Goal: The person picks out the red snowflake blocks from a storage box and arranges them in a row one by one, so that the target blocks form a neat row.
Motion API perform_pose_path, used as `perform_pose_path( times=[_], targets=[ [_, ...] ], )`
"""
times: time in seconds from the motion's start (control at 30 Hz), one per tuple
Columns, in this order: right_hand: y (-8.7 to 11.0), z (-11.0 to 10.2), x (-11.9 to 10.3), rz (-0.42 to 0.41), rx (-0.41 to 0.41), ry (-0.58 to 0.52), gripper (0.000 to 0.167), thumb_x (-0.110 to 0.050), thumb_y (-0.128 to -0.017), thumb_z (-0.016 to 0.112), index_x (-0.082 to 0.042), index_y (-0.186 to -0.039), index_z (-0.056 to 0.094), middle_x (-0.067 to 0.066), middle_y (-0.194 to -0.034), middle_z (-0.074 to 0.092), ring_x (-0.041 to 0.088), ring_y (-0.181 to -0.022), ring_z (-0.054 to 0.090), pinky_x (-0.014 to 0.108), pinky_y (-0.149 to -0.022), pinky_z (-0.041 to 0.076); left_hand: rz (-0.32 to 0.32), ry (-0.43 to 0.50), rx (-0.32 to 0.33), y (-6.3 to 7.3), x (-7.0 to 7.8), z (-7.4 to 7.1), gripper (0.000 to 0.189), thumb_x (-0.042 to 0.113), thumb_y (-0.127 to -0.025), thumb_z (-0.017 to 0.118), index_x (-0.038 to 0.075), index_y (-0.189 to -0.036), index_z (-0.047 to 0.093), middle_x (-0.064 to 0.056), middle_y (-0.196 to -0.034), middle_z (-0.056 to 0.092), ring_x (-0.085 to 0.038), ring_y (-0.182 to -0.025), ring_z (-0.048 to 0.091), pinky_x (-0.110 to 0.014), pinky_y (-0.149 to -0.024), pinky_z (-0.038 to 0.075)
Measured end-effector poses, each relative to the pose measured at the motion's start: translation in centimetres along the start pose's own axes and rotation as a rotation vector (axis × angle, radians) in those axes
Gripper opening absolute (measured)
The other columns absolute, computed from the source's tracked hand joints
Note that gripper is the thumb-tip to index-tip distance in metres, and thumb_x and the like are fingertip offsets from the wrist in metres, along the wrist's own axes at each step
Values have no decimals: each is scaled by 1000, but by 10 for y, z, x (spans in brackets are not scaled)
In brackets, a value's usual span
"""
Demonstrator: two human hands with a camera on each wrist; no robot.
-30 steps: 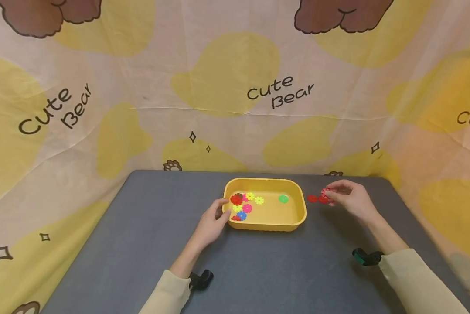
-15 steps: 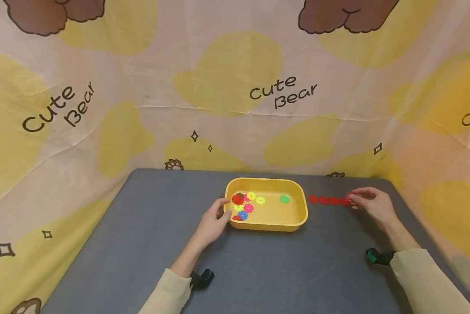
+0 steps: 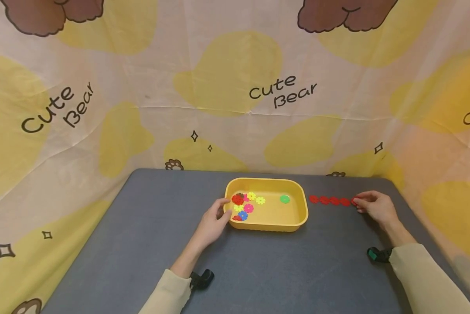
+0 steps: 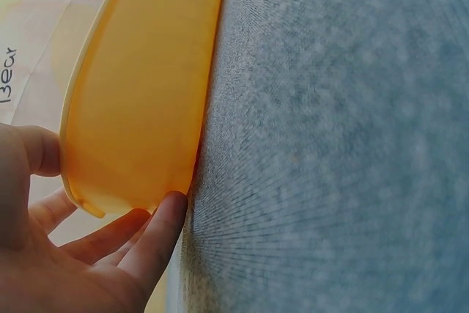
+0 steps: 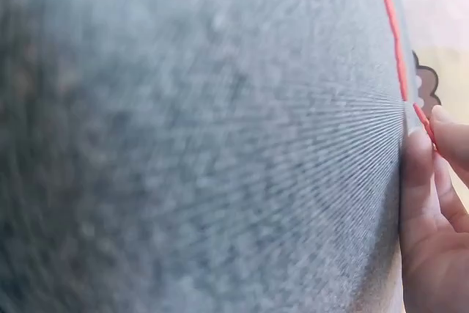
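Note:
My left hand [image 3: 211,221] holds the left end of a yellow plastic tray [image 3: 276,226]. In the left wrist view, its fingers [image 4: 165,229] curl against the tray's end wall [image 4: 139,108], from the rim down to the table. To the right of the tray, several red notched discs [image 3: 334,201] lie flat in a straight row. At the row's right end, my right hand [image 3: 377,208] pinches another red notched disc [image 3: 353,201] between thumb and finger. The right wrist view shows this disc [image 5: 423,124] tilted, just apart from the row's edge [image 5: 396,42].
Inside the tray, a red disc [image 3: 237,199], yellow disc [image 3: 260,200], pink disc [image 3: 248,208], blue disc [image 3: 242,215] and others cluster at the left. A green disc [image 3: 284,199] lies at its right. Behind the dark table [image 3: 148,244] hangs a bear-print cloth [image 3: 219,87].
My right hand has moved right along the row, going from several red discs held together to one, with more discs laid down. The left hand and tray have stayed put.

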State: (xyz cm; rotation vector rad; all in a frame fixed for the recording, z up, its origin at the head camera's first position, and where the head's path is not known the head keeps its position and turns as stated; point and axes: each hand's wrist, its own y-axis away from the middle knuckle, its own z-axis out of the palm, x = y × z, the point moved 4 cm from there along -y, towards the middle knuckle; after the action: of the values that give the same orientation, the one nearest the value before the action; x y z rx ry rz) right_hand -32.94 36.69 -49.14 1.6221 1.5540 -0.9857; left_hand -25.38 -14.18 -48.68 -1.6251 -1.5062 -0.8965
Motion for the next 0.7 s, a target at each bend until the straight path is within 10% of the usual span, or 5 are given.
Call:
perform_pose_path(
  times=[0.33,0.7],
  targets=[
    [-3,-1,0,-47,-5,174,36,-15,-97,70,14,-118,62,23,-101,72,5,-68,67,27,-62,57,2,-8,6,-1,0,1,37,28,-102,62,19,-138,57,-10,-132,62,-27,-116,60,-52,-97,49],
    [0,-2,-3,-27,5,79,38,-13,-99,66,15,-122,58,19,-103,71,9,-69,70,29,-64,59,-10,-4,5,0,-1,0,39,30,-102,62,19,-139,57,-11,-137,60,-29,-121,59,-54,-100,47]
  ],
)
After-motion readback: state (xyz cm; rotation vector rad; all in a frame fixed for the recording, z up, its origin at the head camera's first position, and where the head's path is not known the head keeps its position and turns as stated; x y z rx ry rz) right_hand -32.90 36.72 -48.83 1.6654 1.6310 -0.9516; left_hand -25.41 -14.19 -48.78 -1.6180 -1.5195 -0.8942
